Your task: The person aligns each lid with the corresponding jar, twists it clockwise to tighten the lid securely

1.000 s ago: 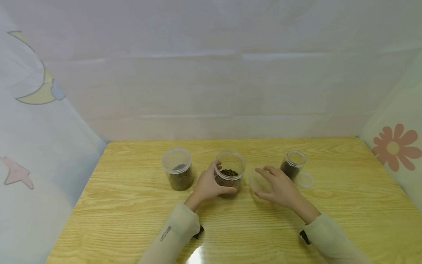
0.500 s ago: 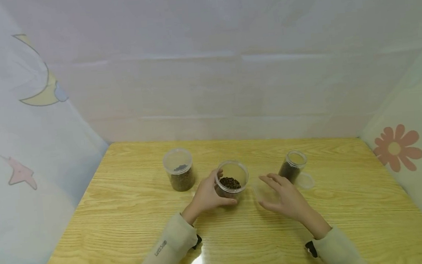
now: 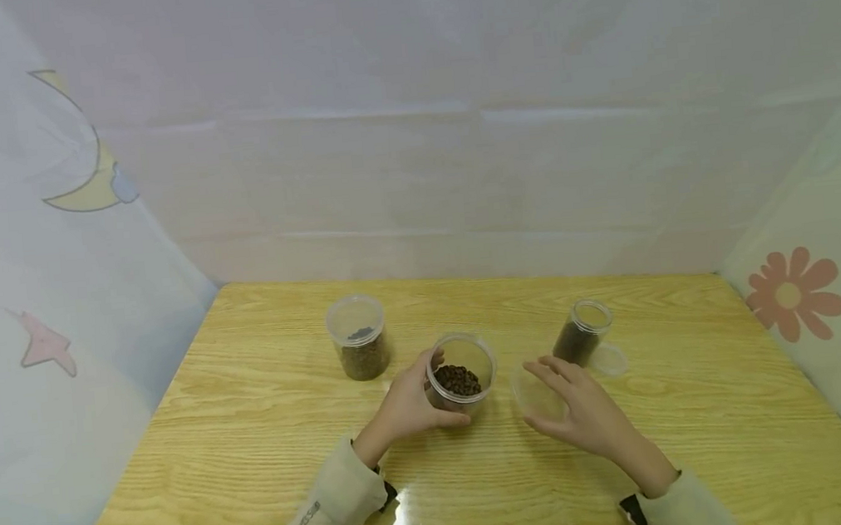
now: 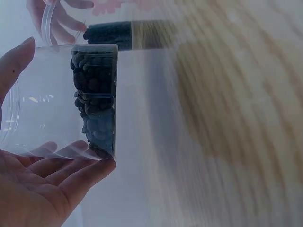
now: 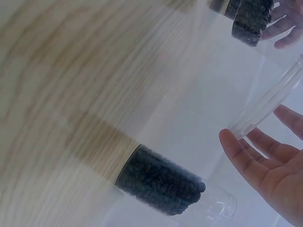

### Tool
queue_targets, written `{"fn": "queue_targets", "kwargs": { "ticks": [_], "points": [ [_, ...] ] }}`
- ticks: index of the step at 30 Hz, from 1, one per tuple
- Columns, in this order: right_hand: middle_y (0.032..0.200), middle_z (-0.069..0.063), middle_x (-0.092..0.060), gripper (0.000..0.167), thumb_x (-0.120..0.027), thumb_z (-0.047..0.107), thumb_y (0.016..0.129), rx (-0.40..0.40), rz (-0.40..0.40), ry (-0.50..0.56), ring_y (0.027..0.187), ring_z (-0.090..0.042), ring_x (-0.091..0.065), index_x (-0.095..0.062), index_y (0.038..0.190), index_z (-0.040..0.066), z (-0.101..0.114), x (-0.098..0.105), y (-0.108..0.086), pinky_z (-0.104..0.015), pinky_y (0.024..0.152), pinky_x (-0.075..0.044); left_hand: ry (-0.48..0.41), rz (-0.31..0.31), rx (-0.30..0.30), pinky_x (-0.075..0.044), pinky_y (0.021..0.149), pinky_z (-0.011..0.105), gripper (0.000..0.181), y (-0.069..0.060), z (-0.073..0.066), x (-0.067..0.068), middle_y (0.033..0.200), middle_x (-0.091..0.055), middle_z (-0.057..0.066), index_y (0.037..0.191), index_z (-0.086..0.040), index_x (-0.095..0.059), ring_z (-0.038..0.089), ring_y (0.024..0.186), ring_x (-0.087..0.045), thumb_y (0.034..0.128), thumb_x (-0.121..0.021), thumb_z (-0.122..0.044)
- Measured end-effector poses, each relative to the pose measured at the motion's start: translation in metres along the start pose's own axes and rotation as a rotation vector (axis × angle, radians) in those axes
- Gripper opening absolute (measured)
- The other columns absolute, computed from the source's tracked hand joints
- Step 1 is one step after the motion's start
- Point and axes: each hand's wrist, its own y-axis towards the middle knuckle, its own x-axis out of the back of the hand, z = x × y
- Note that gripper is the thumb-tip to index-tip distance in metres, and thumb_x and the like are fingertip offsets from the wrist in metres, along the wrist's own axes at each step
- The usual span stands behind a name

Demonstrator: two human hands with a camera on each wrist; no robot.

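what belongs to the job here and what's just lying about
Seemingly in the job:
bean jar in the left grip
clear lid in the right grip

Seemingly just lying about:
left-hand jar on the table
narrow jar on the right
small lid beside it

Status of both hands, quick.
Left hand: closed around the open jar with dark beans inside.
Right hand: holding the clear lid by its edge.
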Motion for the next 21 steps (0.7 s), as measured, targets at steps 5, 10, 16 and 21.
{"fn": "queue_targets", "kwargs": {
  "ticks": [5,10,16,21],
  "points": [
    [0.122,-0.023,-0.049,0.068,-0.076,0.03,0.071,0.011,-0.014,0.006,0.105,-0.044,-0.049,-0.05,0.128,0.005,0.002,0.0,-0.005,-0.058,0.075,-0.046,0.011,-0.003,-0.005,-0.04,0.094,0.044,0.099,-0.007,-0.001,-0.002,0.134,-0.044,0.015,0.139,-0.007,-0.03,0.029,0.119,-0.045,0.0614,-0.084,-0.034],
    [0.121,-0.022,-0.05,0.068,-0.078,0.028,0.069,0.047,-0.034,0.018,0.105,-0.042,-0.05,-0.05,0.127,0.003,0.005,-0.002,-0.01,-0.056,0.074,-0.048,0.011,-0.002,-0.022,-0.041,0.093,0.045,0.099,-0.014,-0.003,-0.003,0.133,-0.045,0.016,0.139,-0.006,-0.03,0.03,0.118,-0.045,0.0615,-0.084,-0.033],
    [0.119,-0.02,-0.051,0.069,-0.079,0.027,0.069,0.072,-0.055,0.019,0.102,-0.039,-0.052,-0.05,0.127,0.003,0.008,-0.003,-0.014,-0.054,0.073,-0.048,0.03,0.003,-0.035,-0.042,0.092,0.044,0.099,-0.02,-0.004,-0.003,0.132,-0.046,0.015,0.138,-0.004,-0.031,0.029,0.117,-0.046,0.0616,-0.084,-0.036],
    [0.12,-0.021,-0.051,0.069,-0.078,0.03,0.07,0.079,-0.061,0.014,0.102,-0.039,-0.052,-0.05,0.127,0.003,0.01,-0.002,-0.019,-0.054,0.072,-0.049,0.027,0.016,-0.037,-0.042,0.093,0.042,0.099,-0.026,-0.005,-0.003,0.133,-0.045,0.015,0.139,-0.007,-0.031,0.028,0.118,-0.046,0.0611,-0.083,-0.039]
  ]
}}
